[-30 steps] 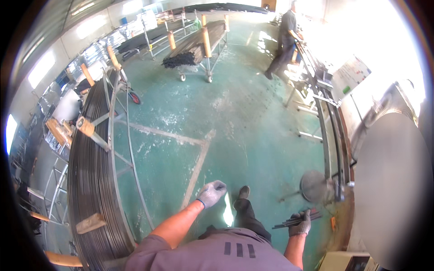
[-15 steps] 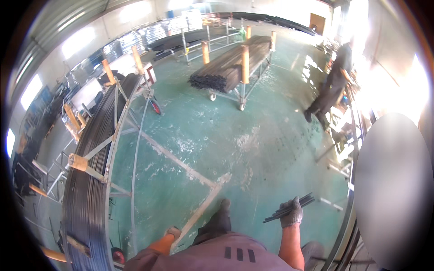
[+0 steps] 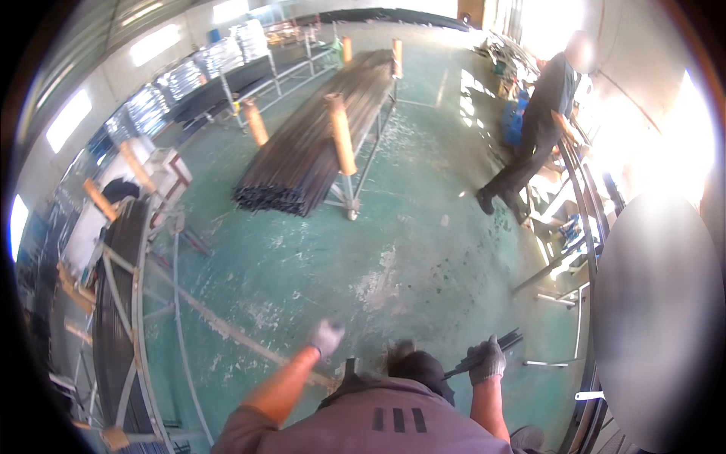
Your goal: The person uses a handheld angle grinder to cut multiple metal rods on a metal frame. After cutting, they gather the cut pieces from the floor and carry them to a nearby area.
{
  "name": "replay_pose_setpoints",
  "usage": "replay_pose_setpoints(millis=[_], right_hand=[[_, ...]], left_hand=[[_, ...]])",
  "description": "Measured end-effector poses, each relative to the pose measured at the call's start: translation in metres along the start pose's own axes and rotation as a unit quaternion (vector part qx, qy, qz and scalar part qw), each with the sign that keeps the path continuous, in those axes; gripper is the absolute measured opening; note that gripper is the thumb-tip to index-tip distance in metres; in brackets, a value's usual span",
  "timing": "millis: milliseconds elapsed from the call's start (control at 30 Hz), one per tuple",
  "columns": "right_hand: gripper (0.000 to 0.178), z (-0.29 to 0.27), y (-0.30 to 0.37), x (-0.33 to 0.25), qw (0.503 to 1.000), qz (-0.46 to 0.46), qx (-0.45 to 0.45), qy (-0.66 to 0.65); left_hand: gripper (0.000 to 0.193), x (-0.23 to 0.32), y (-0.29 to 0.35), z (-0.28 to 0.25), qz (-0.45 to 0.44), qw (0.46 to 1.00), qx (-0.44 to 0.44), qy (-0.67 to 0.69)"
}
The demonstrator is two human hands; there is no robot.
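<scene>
My right hand, in a grey work glove, is closed around a small bundle of thin dark strips. Their ends stick out on both sides of the fist, held low at my right. My left hand, gloved too, is out in front of my body over the green floor. Motion smears its fingers, and I see nothing held in it. Ahead, a wheeled rack carries a large stack of long dark strips between upright posts with brown sleeves.
At my left stands another metal rack loaded with long dark strips. A person in dark clothes stands at the right beside a long frame. Silvery wrapped stacks line the far left. A pale line crosses the floor.
I have walked forward, so the loaded rack ahead and the person are nearer. My left hand has swung forward and up. The strips remain in my right hand.
</scene>
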State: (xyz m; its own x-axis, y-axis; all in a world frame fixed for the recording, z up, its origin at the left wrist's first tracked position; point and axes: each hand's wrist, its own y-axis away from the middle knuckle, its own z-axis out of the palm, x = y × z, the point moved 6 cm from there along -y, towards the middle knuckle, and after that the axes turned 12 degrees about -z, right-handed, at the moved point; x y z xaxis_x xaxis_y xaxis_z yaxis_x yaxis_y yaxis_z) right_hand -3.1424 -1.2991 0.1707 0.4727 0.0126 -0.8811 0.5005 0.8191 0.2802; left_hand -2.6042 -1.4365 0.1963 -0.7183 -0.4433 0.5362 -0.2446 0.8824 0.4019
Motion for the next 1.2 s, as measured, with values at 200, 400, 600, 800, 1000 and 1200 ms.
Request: replay_pose_setpoints(millis=[200, 400, 600, 800, 1000, 1200], right_hand=[[0.030, 0.065, -0.187, -0.022, 0.975, 0.049, 0.206, -0.066], [0.030, 0.180, -0.382, -0.085, 0.967, 0.047, 0.238, -0.083], [0.027, 0.308, -0.587, -0.183, 0.984, 0.005, 0.159, -0.078], [0.027, 0.327, -0.766, -0.211, 0.975, -0.022, 0.216, -0.037], [0.025, 0.318, -0.900, -0.210, 0.936, 0.004, 0.330, -0.126], [0.029, 0.357, -1.063, -0.236, 0.909, 0.001, 0.399, -0.119]], left_hand=[[0.025, 0.444, -0.032, -0.176, 0.384, 0.884, -0.155, 0.220], [0.025, 0.680, -0.059, -0.211, 0.726, 0.668, -0.144, 0.082], [0.023, 0.796, -0.165, -0.215, 0.764, 0.582, -0.068, 0.270], [0.020, 0.916, -0.325, -0.182, 0.721, 0.561, -0.115, 0.389], [0.026, 1.093, -0.487, -0.169, 0.791, 0.452, -0.214, 0.353], [0.041, 1.257, -0.645, -0.118, 0.819, 0.413, -0.218, 0.333]])
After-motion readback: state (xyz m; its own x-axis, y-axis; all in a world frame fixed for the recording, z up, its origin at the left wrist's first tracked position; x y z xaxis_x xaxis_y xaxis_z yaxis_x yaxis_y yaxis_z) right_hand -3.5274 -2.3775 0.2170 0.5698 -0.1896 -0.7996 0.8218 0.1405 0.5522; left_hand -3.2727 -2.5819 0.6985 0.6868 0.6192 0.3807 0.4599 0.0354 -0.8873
